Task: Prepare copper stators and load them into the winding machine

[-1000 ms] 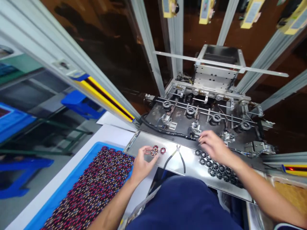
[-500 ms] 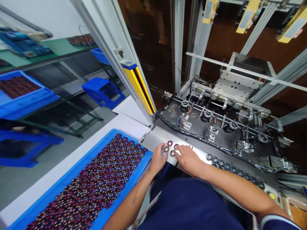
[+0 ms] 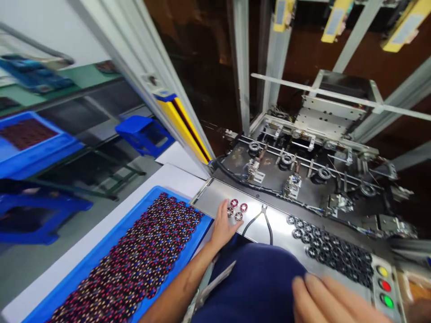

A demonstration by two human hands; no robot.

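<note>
My left hand rests on the steel work surface, thumb and fingers spread in a curve beside several small wound motor stators. Its fingertips are at the leftmost stator, which they partly cover, and its thumb lies close to the nearest stator. Just right of them lies a pair of pliers with dark handles, jaws pointing away. My right hand is at the lower right, near my body, blurred; whether its fingers hold anything is unclear.
A blue tray full of wound stators lies to the left. Rows of black ring parts sit on the right, beside yellow, red and green buttons. A machine with fixtures stands behind. A yellow light-curtain bar flanks it.
My right hand has left the stators and swung back toward my body at the lower right, uncovering the pliers. My left hand stays by the stators. The view has shifted slightly.
</note>
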